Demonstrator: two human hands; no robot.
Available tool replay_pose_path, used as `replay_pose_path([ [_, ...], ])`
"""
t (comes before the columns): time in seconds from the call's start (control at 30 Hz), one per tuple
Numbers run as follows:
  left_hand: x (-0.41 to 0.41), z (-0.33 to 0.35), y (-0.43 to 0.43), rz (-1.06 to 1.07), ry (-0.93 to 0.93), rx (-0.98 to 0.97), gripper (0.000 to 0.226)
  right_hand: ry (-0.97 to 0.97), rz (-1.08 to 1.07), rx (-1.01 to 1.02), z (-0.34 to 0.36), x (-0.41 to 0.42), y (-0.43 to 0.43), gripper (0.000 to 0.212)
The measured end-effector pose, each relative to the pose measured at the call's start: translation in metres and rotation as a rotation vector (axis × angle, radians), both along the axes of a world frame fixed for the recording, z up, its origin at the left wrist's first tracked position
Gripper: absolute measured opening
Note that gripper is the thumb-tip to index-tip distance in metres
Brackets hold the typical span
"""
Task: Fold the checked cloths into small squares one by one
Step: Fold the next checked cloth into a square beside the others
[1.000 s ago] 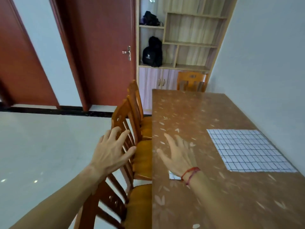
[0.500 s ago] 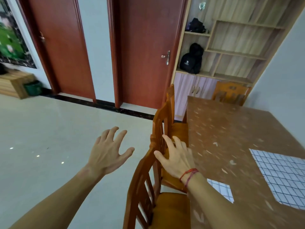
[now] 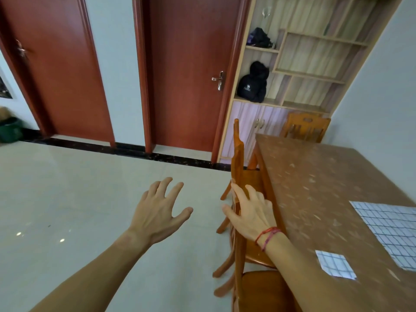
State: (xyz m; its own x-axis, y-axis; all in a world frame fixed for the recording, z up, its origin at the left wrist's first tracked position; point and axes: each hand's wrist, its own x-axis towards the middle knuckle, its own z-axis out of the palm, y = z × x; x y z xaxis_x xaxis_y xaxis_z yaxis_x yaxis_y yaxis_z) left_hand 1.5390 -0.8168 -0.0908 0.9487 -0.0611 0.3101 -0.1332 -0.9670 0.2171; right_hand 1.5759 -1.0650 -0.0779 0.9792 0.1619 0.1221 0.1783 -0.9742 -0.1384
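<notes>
A large white checked cloth [image 3: 389, 228] lies spread flat on the brown table [image 3: 315, 188] at the right edge of the view. A small folded checked square [image 3: 335, 265] lies nearer me on the same table. My left hand [image 3: 157, 212] hovers over the floor, fingers spread, holding nothing. My right hand [image 3: 249, 212], with a red string on the wrist, is held out with straight fingers in front of a chair back, left of the table edge. Neither hand touches a cloth.
Wooden chairs [image 3: 238, 199] stand along the table's left side, and another chair [image 3: 304, 127] at its far end. Two red doors [image 3: 189, 82], a shelf unit [image 3: 304, 64] with black bags and a pale tiled floor [image 3: 78, 199] fill the left and back.
My view has swung left, away from the table, so the cloths slid to the right edge. Both hands stayed raised and spread; the right one moved off the tabletop to the chair back.
</notes>
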Motion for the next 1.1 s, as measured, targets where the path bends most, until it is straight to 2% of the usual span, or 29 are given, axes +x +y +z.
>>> replay_pose_path([
  [0.3, 0.093, -0.008, 0.023, -0.062, -0.005, -0.003, 0.075, -0.021, -0.050, -0.040, -0.005, 0.080, 0.028, 0.067],
  [0.53, 0.212, -0.013, 0.023, -0.060, 0.030, 0.008, 0.074, -0.033, -0.079, -0.015, -0.021, 0.198, 0.031, 0.067],
  [0.73, 0.305, -0.002, 0.012, -0.091, 0.051, 0.024, 0.073, -0.046, -0.092, 0.027, -0.016, 0.284, 0.021, 0.066],
  [1.1, 0.450, -0.004, -0.020, -0.234, 0.061, 0.020, 0.076, -0.033, -0.188, 0.027, -0.014, 0.379, -0.003, 0.065],
])
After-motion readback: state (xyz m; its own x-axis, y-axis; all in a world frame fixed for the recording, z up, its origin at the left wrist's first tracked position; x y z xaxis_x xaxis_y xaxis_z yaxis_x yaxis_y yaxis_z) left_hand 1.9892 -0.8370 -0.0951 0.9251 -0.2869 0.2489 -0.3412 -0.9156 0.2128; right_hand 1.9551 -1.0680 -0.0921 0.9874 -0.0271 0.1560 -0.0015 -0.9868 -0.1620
